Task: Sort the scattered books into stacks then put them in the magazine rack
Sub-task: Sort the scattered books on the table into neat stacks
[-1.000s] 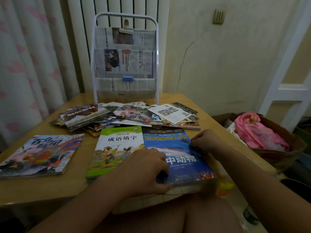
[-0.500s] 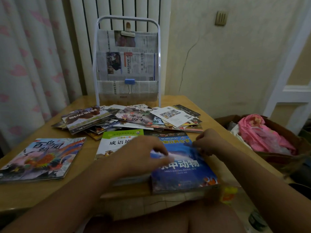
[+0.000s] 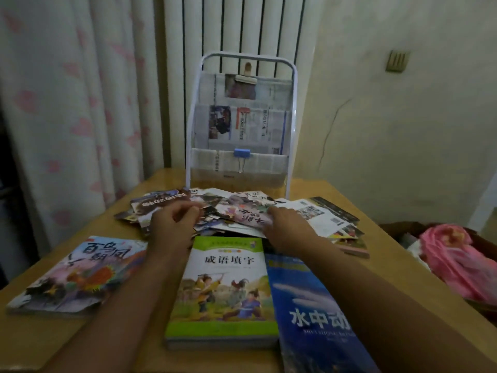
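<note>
Over the scattered books [image 3: 242, 214], left hand [image 3: 172, 224] hovers loosely curled; right hand [image 3: 287, 227] presses a cover.

We're seeing a matt wooden table [image 3: 376, 238], glossy paper covers on the scattered books [image 3: 317, 219] at 12 o'clock, and on the green book [image 3: 223, 289] and blue book [image 3: 309, 305]. We're reading the magazine rack [image 3: 291, 125] as smooth painted metal tube, lined with matt newsprint. Pink cloth [image 3: 451, 259] is lying at 3 o'clock.
</note>
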